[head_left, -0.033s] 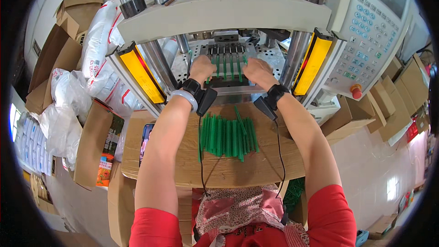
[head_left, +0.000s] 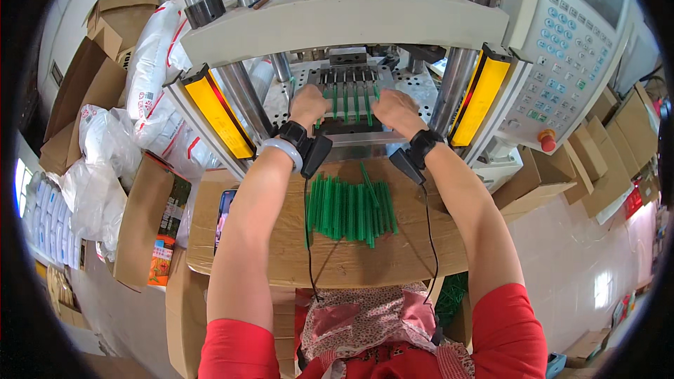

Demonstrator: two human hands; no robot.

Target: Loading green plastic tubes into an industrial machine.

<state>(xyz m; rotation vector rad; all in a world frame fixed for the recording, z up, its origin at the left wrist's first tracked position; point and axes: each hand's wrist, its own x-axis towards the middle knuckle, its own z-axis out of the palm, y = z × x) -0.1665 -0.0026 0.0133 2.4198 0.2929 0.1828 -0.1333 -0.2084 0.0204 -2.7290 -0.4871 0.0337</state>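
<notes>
The left hand (head_left: 310, 105) is by the left end of a row of green sticks (head_left: 356, 105), and the right hand (head_left: 395, 111) is by the right end. The row lies on a metal block (head_left: 347, 127) with gaps between sticks — maybe so each has its own spot. Both hands look curled, but I cannot tell if they pinch anything; the fingertips are hidden. More sticks lie in a pile (head_left: 351, 210) on the table (head_left: 393, 267) — likely there for easy reach.
</notes>
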